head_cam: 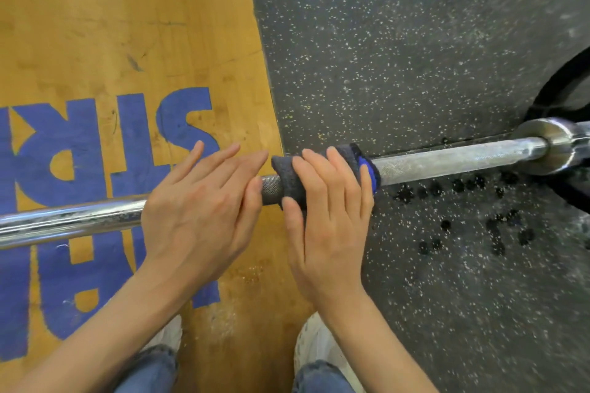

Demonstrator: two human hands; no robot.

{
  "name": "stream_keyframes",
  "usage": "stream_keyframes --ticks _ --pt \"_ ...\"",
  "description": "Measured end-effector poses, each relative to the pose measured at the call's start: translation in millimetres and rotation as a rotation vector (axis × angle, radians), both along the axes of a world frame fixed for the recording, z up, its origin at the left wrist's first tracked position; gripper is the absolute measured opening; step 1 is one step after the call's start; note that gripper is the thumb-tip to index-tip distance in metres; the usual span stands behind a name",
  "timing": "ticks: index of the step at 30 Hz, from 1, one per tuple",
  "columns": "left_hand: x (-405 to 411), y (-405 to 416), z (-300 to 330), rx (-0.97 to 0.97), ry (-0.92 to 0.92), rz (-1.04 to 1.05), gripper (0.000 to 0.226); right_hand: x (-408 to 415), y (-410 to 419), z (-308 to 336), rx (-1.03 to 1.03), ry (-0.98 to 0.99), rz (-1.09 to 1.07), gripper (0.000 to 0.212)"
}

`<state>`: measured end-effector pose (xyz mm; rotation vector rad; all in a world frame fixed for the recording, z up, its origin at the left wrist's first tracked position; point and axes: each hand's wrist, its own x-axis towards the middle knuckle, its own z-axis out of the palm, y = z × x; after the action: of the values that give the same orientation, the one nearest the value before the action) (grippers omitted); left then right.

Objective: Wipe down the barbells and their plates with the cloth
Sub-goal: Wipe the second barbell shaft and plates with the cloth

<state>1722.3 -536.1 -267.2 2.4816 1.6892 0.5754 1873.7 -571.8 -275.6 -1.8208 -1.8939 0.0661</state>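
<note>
Right hand grip: dark cloth wrapped round barbell shaft, fingers curled over top, thumb pressed at near side. Blue cloth edge seen beside little finger. Left hand laid just beside grip, fingers straight and relaxed, resting over shaft, nothing clasped. Barbell long axis run left–right, right end raised slightly; collar and black plate well right of grip. Wooden platform left of grip, speckled rubber floor right.
</note>
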Motion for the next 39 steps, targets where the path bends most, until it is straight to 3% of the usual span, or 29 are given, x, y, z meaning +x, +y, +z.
stream_keyframes --ticks 6,10,13,16,21,24,26,29,31,34,36,39 --pt "2.0 0.1 -1.4 0.059 0.016 -0.012 0.043 -7.6 44.4 5.4 0.092 -0.056 -0.031 0.041" --pt "0.9 2.3 -1.7 0.07 0.058 0.004 0.045 20.1 36.8 -3.1 0.127 -0.034 0.082 0.042" --pt "0.5 3.6 -2.0 0.049 0.066 0.016 0.05 57.1 34.9 -7.2 0.164 -0.009 -0.026 0.042" --pt "1.4 4.8 -3.5 0.049 0.065 0.035 0.053 32.1 31.9 -4.4 0.114 0.058 -0.167 0.038" --pt "1.5 7.9 0.3 -0.013 0.061 0.06 0.054 38.0 42.2 -4.1 0.133 -0.035 0.115 0.04" --pt "5.7 9.9 5.6 -0.022 0.047 0.079 0.049 68.2 39.3 -4.0 0.119 -0.021 -0.01 0.039" --pt "9.3 11.4 7.9 -0.03 0.032 0.111 0.047 42.1 37.0 -0.1 0.068 0.061 -0.09 0.035" --pt "9.8 12.8 9.0 -0.056 0.036 0.135 0.048 13.7 33.2 -4.0 0.102 0.037 0.091 0.039" --pt "6.9 12.1 9.3 -0.069 0.072 0.145 0.05 41.0 38.1 -6.2 0.116 -0.035 0.221 0.043" --pt "5.7 14.8 8.9 -0.139 0.12 0.154 0.053 88.6 41.8 -8.8 0.119 -0.029 0.032 0.044" --pt "5.9 17.9 8.8 -0.17 0.145 0.172 0.055 74.7 42.4 -4.7 0.09 0.037 -0.102 0.041" --pt "7.1 22.3 13.8 -0.181 0.175 0.186 0.054 28.5 40.0 -4.7 0.085 0.077 -0.018 0.038"
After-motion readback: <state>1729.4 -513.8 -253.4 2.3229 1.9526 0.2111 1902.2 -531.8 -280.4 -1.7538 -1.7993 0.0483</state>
